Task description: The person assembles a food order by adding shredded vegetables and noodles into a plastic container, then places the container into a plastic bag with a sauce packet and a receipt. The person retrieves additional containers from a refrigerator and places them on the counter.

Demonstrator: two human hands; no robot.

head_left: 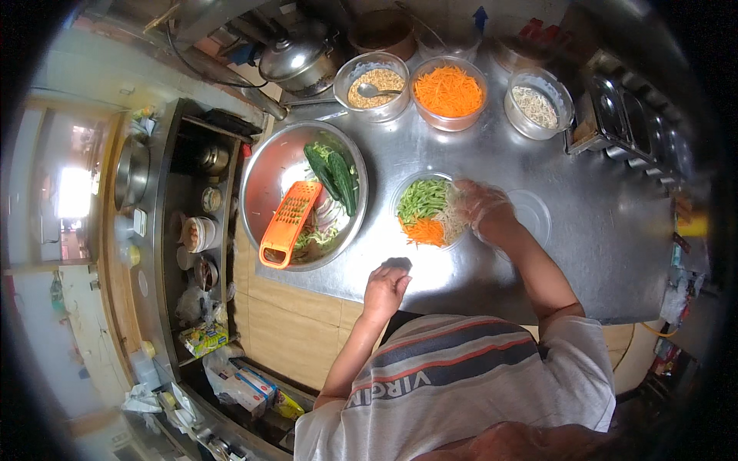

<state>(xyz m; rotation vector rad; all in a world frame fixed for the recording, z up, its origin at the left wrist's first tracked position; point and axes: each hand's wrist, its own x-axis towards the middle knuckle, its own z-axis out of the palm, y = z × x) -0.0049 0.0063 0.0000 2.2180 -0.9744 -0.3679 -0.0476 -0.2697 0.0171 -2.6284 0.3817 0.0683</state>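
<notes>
A clear round bowl (396, 201) stands on the steel counter, holding green shreds (421, 200), orange carrot shreds (423, 231) and pale thin strands like bean sprouts (453, 221). My right hand (484, 209), in a thin clear plastic glove, is at the bowl's right side with its fingertips against the pale strands. Blur and the glove hide whether those fingers grip any. Bare and loosely curled, my left hand (386, 288) rests by the counter's near edge, with nothing visible in it. A dark patch, perhaps its shadow, lies beyond the fingers.
At left, a large steel basin (254, 173) holds an orange grater (290, 223) and dark green cucumbers (338, 180). Behind are tubs of chopped nuts (369, 96), carrot shreds (450, 91) and pale strands (536, 106). A clear round lid or dish (530, 219) lies right; steel pans (615, 115) stand beyond.
</notes>
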